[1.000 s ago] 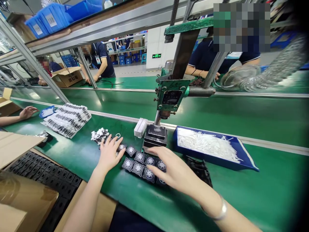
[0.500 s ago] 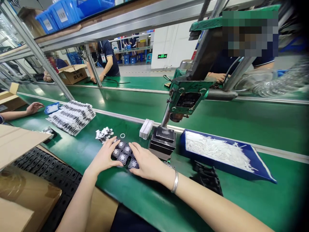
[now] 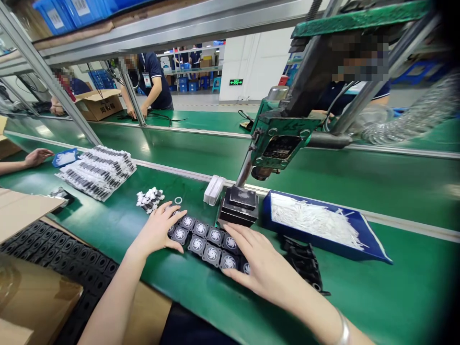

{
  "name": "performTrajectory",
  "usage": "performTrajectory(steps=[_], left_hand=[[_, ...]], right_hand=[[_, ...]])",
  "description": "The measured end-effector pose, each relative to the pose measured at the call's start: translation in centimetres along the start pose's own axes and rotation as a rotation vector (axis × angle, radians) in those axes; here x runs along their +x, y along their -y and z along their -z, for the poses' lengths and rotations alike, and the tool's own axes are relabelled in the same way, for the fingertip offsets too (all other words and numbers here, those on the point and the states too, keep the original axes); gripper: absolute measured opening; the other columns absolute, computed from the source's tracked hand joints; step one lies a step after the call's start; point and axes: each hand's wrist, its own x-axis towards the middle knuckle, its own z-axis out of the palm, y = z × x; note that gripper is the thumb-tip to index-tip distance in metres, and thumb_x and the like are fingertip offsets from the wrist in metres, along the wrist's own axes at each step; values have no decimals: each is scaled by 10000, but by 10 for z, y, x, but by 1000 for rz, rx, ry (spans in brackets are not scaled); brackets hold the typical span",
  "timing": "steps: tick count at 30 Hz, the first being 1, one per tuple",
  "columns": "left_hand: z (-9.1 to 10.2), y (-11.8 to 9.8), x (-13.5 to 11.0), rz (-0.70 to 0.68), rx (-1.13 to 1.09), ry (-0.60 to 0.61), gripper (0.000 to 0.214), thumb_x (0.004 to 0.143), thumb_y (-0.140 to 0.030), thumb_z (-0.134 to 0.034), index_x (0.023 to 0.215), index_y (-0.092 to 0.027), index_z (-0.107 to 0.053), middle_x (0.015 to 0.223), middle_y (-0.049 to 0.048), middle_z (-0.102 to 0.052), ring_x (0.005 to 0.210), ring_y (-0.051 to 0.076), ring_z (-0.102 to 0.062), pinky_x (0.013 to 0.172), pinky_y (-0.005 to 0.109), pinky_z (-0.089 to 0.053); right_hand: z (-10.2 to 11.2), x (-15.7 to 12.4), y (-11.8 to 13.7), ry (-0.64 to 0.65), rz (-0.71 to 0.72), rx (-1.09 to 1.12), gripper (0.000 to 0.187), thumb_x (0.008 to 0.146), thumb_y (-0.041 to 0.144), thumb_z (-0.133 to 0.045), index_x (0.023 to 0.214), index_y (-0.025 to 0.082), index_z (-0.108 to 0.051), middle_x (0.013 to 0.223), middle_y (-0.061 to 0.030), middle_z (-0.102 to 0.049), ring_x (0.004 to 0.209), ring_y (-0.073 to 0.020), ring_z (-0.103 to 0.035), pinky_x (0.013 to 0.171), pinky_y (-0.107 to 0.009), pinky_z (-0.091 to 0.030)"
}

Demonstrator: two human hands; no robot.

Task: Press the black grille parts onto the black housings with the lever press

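Note:
Two rows of small black cooling fans with white swirl hubs lie side by side on the green bench. My left hand grips the left end of the rows, thumb on the near side and fingers over the far side. At the right end, my right hand spans the rows the same way, its palm covering the last fans. Small white-and-black parts are heaped just beyond my left hand, near a white ring. A dark metal block at the foot of the press stands behind the fans.
The green press leans over the bench. To the right are a blue tray of white strips and black parts. White-and-black pieces are stacked at left, near another person's hand. A carton sits at lower left.
My right hand has moved to the right, and a longer double row of fans now shows between my hands. My left hand stays at the left end. The view has shifted slightly.

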Motion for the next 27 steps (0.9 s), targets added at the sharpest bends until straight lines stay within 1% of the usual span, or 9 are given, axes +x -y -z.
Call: performTrajectory(steps=[4,8,12,15,20,22,24,26,27], left_hand=[[-3,-4,1,-29,15,-17,1080,525,-694,-855,1463,-351,-443,1468,101,-507,1387,420,-358,1077,592,-405],[-5,-13,1,-37,35,-35,1078,513,-713,-847,1448,-339,-463,1439,109,-528,1367,415,-376,1064,578,-418],[-8,-28,-2,9,66,-38,1067,542,-711,-837,1454,-310,-454,1443,121,-523,1375,421,-361,1040,595,-428],[-11,-42,-7,36,72,-44,1040,575,-704,-828,1462,-320,-444,1444,129,-523,1378,432,-360,1019,603,-437],[-13,-60,-10,22,56,-47,1015,607,-691,-823,1471,-321,-437,1448,139,-523,1391,440,-354,1005,596,-450],[-13,-66,-11,17,69,-51,1011,622,-705,-805,1475,-312,-431,1455,149,-517,1400,451,-347,1062,664,-376],[-11,-72,-10,-3,93,-63,1047,623,-742,-776,1492,-289,-409,1487,172,-484,1418,474,-318,1109,752,-228],[-10,-83,-6,-60,99,-68,1120,607,-790,-745,1514,-247,-375,1526,196,-435,1442,488,-272,1123,785,-114],[-9,-89,-3,-103,88,-62,1154,597,-812,-729,1521,-226,-360,1539,202,-417,1451,485,-257,1132,779,-97]], right_hand=[[-21,-36,-9,-52,-47,-63,883,843,571,-678,1551,224,-282,1515,-173,-435,1395,-366,-417,1076,-564,-459],[-36,-42,-8,-88,-61,-63,830,897,519,-636,1558,211,-239,1520,-161,-430,1411,-345,-392,1088,-552,-458],[-36,-44,-9,-123,-52,-21,777,923,443,-622,1555,208,-236,1498,-154,-452,1396,-322,-410,1100,-542,-460],[-33,-52,-12,-141,-46,-6,766,930,413,-616,1560,205,-234,1490,-154,-460,1392,-311,-416,1110,-531,-457],[-27,-67,-18,-139,-63,2,767,929,420,-618,1563,206,-242,1495,-148,-458,1396,-305,-412,1123,-516,-448],[-26,-71,-19,-139,-72,4,772,926,427,-619,1561,200,-243,1497,-151,-456,1398,-306,-408,1124,-515,-445],[-24,-72,-19,-133,-78,-2,782,922,444,-622,1558,187,-246,1500,-157,-450,1404,-308,-397,1123,-517,-440],[-22,-72,-19,-129,-74,-18,803,912,482,-628,1553,174,-255,1505,-166,-442,1410,-319,-382,1121,-531,-429],[-21,-71,-19,-131,-68,-28,816,903,504,-630,1549,169,-262,1507,-171,-438,1413,-327,-374,1120,-543,-420]])
